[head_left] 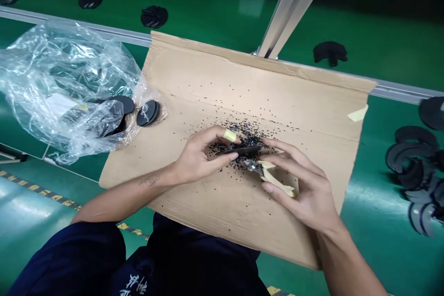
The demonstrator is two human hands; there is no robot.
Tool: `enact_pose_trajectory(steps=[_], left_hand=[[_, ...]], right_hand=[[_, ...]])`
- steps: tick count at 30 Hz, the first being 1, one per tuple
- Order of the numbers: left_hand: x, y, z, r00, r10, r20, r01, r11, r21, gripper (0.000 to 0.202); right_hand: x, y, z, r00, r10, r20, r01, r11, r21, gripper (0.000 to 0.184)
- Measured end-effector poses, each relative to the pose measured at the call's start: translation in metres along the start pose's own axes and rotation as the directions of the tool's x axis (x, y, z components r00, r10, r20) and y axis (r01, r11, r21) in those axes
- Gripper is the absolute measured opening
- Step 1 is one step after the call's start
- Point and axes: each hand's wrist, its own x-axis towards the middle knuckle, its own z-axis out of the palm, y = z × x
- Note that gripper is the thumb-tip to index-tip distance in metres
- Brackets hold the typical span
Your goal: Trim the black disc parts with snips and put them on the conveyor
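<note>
My left hand (199, 157) pinches a flat black plastic part (239, 151) edge-on between thumb and fingers; the index fingertip wears a yellow cot. My right hand (298, 185) grips a small tool with a tape-wrapped cream handle (275, 180); its metal blade tip (251, 164) touches the part's lower edge. Both hands work over a sheet of brown cardboard (208, 83), where a heap of tiny black shavings (248, 136) lies just behind the part.
A crumpled clear plastic bag (62, 88) with black discs (147, 112) lies left on the cardboard edge. More black curved parts (416, 162) are stacked at right on the green belt, and single ones (329, 52) beyond an aluminium rail (294, 0).
</note>
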Motion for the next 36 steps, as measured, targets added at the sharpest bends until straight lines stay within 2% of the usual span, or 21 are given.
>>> enact_pose_trajectory(steps=[3, 6, 8, 10, 12, 14, 16, 19, 22, 36], left_hand=[[-0.001, 0.0, 0.001, 0.998, 0.03, 0.046, -0.03, 1.0, 0.003, 0.025], [0.001, -0.001, -0.001, 0.981, 0.148, 0.123, -0.167, 0.972, 0.165, 0.029], [0.003, -0.002, -0.003, 0.963, 0.203, 0.178, -0.242, 0.941, 0.238, 0.024], [0.004, -0.003, -0.004, 0.954, 0.221, 0.201, -0.266, 0.934, 0.237, 0.02], [0.004, -0.005, -0.005, 0.959, 0.211, 0.191, -0.249, 0.947, 0.203, 0.022], [0.004, -0.006, -0.006, 0.965, 0.194, 0.178, -0.224, 0.959, 0.171, 0.026], [0.003, -0.007, -0.006, 0.966, 0.189, 0.178, -0.216, 0.965, 0.147, 0.029], [0.002, -0.007, -0.006, 0.965, 0.193, 0.179, -0.215, 0.97, 0.112, 0.027], [0.002, -0.007, -0.005, 0.967, 0.191, 0.171, -0.21, 0.973, 0.095, 0.024], [0.002, -0.009, -0.001, 0.958, 0.266, 0.106, -0.269, 0.963, 0.017, 0.028]], right_hand=[[-0.001, -0.001, 0.005, 0.99, -0.139, -0.01, 0.137, 0.987, -0.086, 0.043], [-0.004, -0.004, 0.009, 0.96, -0.281, 0.0, 0.272, 0.931, -0.244, 0.05], [-0.006, -0.007, 0.008, 0.95, -0.311, 0.026, 0.308, 0.919, -0.244, 0.051], [-0.007, -0.008, 0.006, 0.959, -0.283, 0.021, 0.283, 0.95, -0.131, 0.05], [-0.008, -0.007, 0.003, 0.976, -0.213, -0.044, 0.213, 0.977, -0.021, 0.048], [-0.007, -0.004, 0.0, 0.976, -0.145, -0.16, 0.141, 0.989, -0.034, 0.047], [-0.005, 0.001, -0.003, 0.969, -0.124, -0.215, 0.092, 0.984, -0.152, 0.05], [-0.003, 0.007, -0.005, 0.979, -0.168, -0.117, 0.125, 0.942, -0.311, 0.057], [-0.002, 0.009, -0.006, 0.976, -0.211, -0.05, 0.182, 0.922, -0.341, 0.061], [-0.008, 0.005, -0.002, 0.968, -0.247, -0.049, 0.198, 0.868, -0.456, 0.06]])
